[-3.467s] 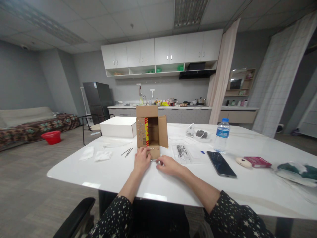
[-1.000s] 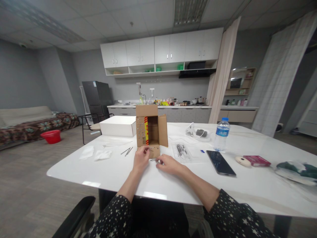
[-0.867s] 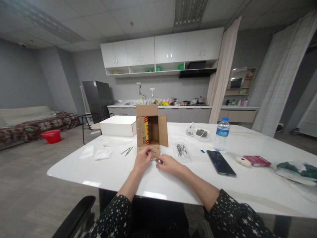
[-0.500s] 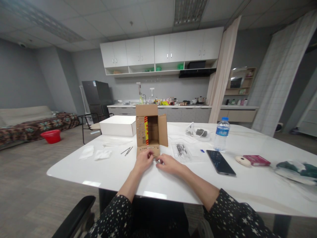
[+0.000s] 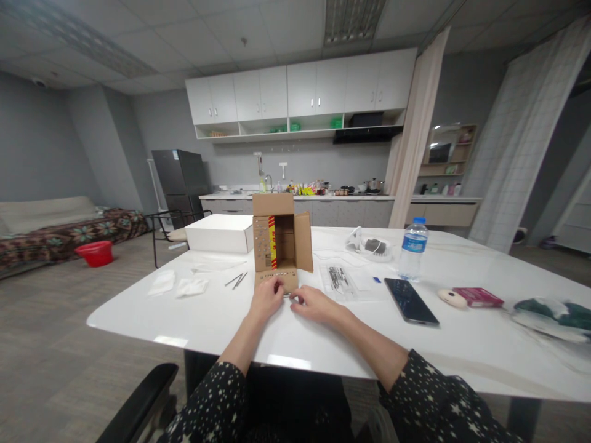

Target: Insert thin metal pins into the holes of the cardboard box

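Right hand point(image 5: 311, 304) lies palm-down, fingers curled, near the left hand point(image 5: 266, 298), whose fingers bend over the flap point(image 5: 290, 282); I cannot tell what either pinches. The box point(image 5: 283, 240) stands on the table point(image 5: 207, 320), long axis upright, opening toward the hands.

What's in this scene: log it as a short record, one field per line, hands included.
Left hand: fingers curled over the lower flap of the cardboard box; anything held is hidden
Right hand: beside that flap, fingertips near a small metallic piece
Opening: faces the camera, flaps spread
Left of it: white box, tissue-like pieces, thin metal rods
Right of it: clear plastic case, phone, bottle standing upright
Floor: red basin
Back wall: white cabinets
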Tool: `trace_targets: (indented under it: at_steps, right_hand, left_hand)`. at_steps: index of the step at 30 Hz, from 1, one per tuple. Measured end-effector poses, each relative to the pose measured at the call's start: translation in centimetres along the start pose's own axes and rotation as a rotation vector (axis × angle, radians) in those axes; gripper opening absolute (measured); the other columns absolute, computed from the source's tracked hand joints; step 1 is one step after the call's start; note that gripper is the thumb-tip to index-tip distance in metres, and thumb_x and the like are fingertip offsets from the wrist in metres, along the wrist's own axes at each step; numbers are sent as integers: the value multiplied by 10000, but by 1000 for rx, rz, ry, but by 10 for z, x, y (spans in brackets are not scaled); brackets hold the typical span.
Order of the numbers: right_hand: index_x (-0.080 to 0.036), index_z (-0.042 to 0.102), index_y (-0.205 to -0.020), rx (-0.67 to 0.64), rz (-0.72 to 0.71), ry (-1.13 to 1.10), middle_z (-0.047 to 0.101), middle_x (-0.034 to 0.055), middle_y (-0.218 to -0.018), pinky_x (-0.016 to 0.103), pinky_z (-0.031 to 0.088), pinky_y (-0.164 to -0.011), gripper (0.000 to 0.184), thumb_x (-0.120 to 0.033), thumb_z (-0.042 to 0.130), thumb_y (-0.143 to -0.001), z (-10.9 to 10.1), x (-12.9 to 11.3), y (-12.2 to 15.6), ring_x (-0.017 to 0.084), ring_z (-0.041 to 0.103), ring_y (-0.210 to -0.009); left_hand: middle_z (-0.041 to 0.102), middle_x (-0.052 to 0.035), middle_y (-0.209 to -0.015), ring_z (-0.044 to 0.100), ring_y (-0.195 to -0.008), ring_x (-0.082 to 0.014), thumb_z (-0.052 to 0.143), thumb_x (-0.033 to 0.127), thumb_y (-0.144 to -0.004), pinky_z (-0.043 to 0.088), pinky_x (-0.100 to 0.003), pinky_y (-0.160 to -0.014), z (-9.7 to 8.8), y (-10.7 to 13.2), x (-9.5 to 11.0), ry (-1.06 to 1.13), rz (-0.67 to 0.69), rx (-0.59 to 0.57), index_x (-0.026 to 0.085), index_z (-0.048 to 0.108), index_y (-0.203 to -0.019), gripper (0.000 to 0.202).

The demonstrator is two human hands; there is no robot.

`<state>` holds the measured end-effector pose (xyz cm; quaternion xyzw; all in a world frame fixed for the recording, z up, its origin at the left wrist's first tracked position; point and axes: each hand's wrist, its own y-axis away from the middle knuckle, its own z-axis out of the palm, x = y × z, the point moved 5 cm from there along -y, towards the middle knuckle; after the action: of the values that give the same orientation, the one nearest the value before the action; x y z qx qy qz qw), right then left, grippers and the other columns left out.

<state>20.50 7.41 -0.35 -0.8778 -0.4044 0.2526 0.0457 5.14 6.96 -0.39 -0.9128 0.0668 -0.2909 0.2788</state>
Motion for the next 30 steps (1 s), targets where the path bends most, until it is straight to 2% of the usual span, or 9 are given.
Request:
trace_targets:
  at_steps: [6, 14, 18, 23, 30]
  right_hand:
    - [-182, 693, -1040, -10, 4, 7, 652, 57, -887, 267, 385, -712, 291, -301, 542, -822, -2, -3, 1, 183, 572, -792]
    - [-175, 692, -1025, -7, -1, 3, 648, 59, -864, 266, 377, -711, 277, -301, 550, -823, 1, 0, -1, 179, 564, -777]
    - [-173, 688, -1027, -7, 6, 8, 644, 58, -859, 262, 370, -702, 272, -306, 550, -834, 1, 0, -1, 173, 558, -766]
    - [-171, 689, -1051, -18, 8, 1, 653, 66, -883, 262, 376, -717, 289, -307, 551, -836, 1, 0, -1, 178, 564, -791]
    - [-179, 687, -1081, -18, 4, 6, 654, 66, -899, 269, 385, -748, 310, -307, 553, -832, 2, 2, -1, 179, 568, -802]
  left_hand:
    - [663, -65, -879, 604, -867, -202, 489, 152, -790, 469, -346, -803, -3, -1, -1, -32, -31, 33, 177, 627, -849, 153]
    - [611, -95, -1087, 540, -1083, -271, 526, 256, -828, 387, -454, -949, -2, 4, 5, -160, -15, 1, 216, 645, -1007, 218]
    - [587, -90, -1105, 527, -1090, -283, 578, 309, -805, 378, -461, -950, 0, 4, 5, -194, -2, -38, 229, 645, -1006, 226]
    - [581, -91, -1095, 520, -1082, -271, 552, 233, -811, 381, -444, -946, 0, 4, 1, -195, -9, -22, 228, 641, -1004, 212]
    - [577, -92, -1089, 519, -1081, -275, 537, 258, -824, 391, -443, -939, 1, 4, -1, -170, -25, -18, 225, 640, -995, 202]
